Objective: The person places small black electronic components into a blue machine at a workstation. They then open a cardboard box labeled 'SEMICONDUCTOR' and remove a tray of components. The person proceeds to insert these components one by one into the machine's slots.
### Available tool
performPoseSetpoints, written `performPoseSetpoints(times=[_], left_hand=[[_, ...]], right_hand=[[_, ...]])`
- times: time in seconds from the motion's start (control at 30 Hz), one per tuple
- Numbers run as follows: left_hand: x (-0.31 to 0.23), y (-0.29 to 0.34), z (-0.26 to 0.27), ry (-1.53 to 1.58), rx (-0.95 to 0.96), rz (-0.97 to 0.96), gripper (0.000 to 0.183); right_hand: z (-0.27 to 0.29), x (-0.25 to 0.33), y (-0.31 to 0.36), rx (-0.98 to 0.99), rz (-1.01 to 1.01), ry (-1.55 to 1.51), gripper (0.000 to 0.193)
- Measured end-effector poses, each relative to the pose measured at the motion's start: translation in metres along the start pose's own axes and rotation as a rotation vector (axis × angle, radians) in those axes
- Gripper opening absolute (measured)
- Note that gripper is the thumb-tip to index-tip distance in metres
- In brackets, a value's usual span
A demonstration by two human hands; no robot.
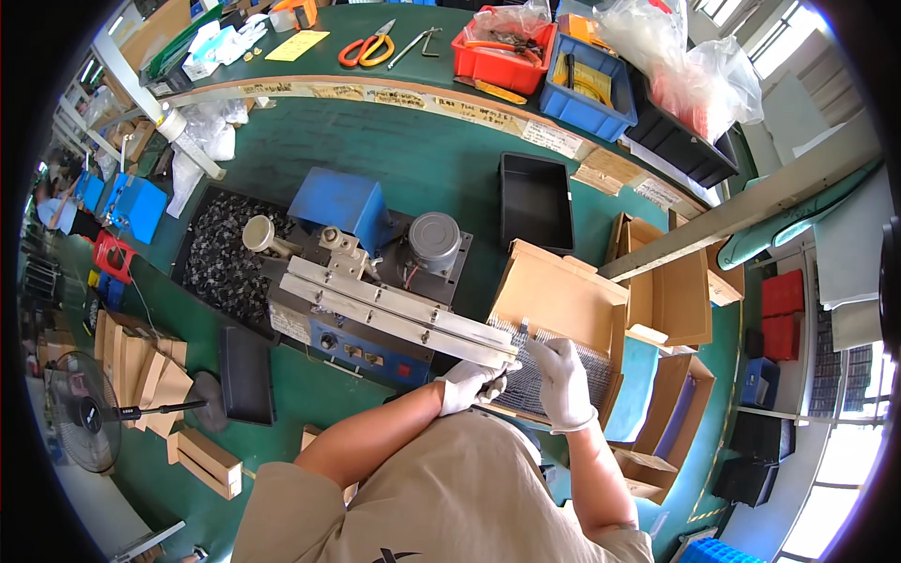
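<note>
My left hand (467, 385), in a white glove, is at the right end of the machine's long metal rail (404, 314). Its fingers are curled together, and what they hold is too small and shadowed to name. My right hand (563, 383), gloved as well, is over an open cardboard box (563, 286) lined with rows of thin grey metallic pieces (530, 380). The right fingers are bent together near a small grey piece, but whatever is between them cannot be made out. The machine has a blue housing (340, 205), a round grey motor (434, 239) and a front control panel (361, 352).
A tray of small dark parts (225, 249) sits left of the machine. Behind it stands a black bin (535, 202). Scissors (368, 47), a red bin (502, 47) and a blue bin (589, 89) line the back shelf. Cardboard boxes (671, 413) stand to the right, under a slanting post (741, 202).
</note>
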State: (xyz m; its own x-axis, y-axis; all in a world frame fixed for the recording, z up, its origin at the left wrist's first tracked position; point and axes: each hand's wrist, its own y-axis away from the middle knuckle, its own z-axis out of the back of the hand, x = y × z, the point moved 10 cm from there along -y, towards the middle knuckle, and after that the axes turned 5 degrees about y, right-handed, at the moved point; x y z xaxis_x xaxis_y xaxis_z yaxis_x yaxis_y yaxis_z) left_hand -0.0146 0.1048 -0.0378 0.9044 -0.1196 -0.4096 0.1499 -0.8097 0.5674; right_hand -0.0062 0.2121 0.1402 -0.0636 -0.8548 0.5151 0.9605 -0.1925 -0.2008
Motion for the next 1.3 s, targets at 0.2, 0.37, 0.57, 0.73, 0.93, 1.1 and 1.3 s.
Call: performPoseSetpoints(times=[0.2, 0.37, 0.57, 0.73, 0.93, 1.1, 1.3], left_hand=[[-0.006, 0.004, 0.002, 0.004, -0.031, -0.037, 0.026], [-0.005, 0.001, 0.007, -0.033, -0.013, -0.091, 0.020], [-0.003, -0.003, 0.011, -0.206, 0.029, -0.078, 0.028], [0.010, -0.016, 0.012, -0.132, 0.110, -0.107, 0.050], [0.009, -0.013, 0.005, -0.223, 0.136, -0.102, 0.052], [0.006, -0.008, 0.002, -0.276, 0.106, -0.131, 0.041], [-0.004, -0.002, 0.001, -0.148, 0.058, -0.057, 0.039]], right_hand=[[-0.001, 0.022, -0.012, 0.006, 0.012, -0.055, 0.031], [-0.008, 0.040, -0.020, 0.014, 0.176, -0.051, 0.024], [0.008, 0.033, -0.026, -0.127, 0.070, -0.095, 0.023], [-0.012, -0.047, 0.005, -0.064, -0.469, -0.265, 0.015], [-0.101, -0.069, 0.064, 0.254, -0.623, -0.817, 0.023], [-0.088, -0.057, 0.062, 0.076, -0.708, -0.993, 0.013], [-0.026, -0.036, 0.027, -0.138, -0.223, -0.257, 0.028]])
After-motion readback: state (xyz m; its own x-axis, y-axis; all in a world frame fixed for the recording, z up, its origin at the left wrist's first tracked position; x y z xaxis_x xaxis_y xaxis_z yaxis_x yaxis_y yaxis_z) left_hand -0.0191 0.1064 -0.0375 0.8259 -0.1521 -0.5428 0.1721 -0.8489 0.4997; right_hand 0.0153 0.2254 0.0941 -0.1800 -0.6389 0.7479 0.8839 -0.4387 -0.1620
